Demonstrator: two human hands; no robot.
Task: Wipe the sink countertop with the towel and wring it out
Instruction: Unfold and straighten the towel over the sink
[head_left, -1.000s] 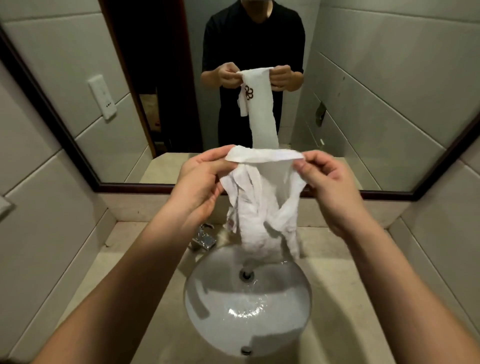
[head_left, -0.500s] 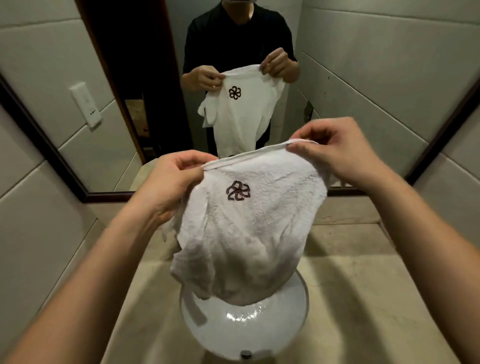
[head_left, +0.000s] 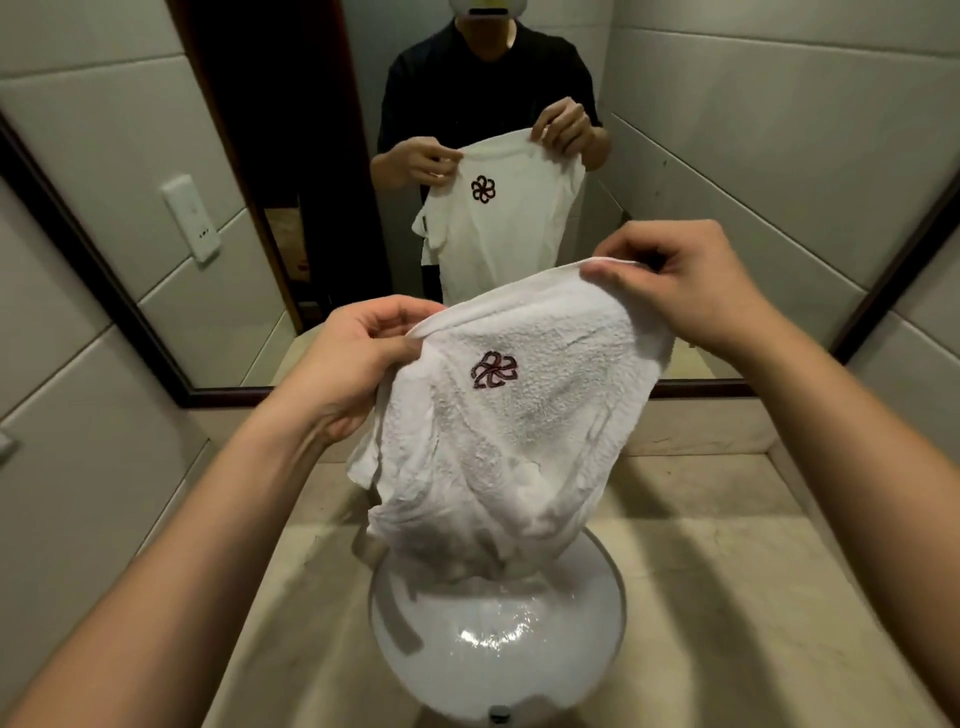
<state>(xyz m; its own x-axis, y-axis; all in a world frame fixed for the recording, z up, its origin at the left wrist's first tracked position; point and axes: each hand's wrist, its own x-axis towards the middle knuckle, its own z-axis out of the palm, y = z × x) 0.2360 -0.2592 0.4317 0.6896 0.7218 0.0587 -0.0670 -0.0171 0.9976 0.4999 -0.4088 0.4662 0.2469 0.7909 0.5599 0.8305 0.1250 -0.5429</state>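
Mirror (head_left: 675, 130): dark-framed, on the tiled wall behind the bench; reflects a person in a dark top holding up the towel.

Bench (head_left: 727, 597): beige stone sink countertop, walled left and right.

Sink (head_left: 498, 660): round white basin set in the bench middle, toward the near edge; wet and glossy inside.

Towel (head_left: 519, 441): white terry, held spread in the air above the sink, its lower edge hanging over the basin's far rim; not touching the bench.

Left hand (head_left: 353, 364): grip clamped on the towel's top left corner.

Right hand (head_left: 685, 280): grip pinched on the top right corner, held higher than the left.

Emblem (head_left: 493, 370): dark red flower-shaped embroidery near the towel's top edge.
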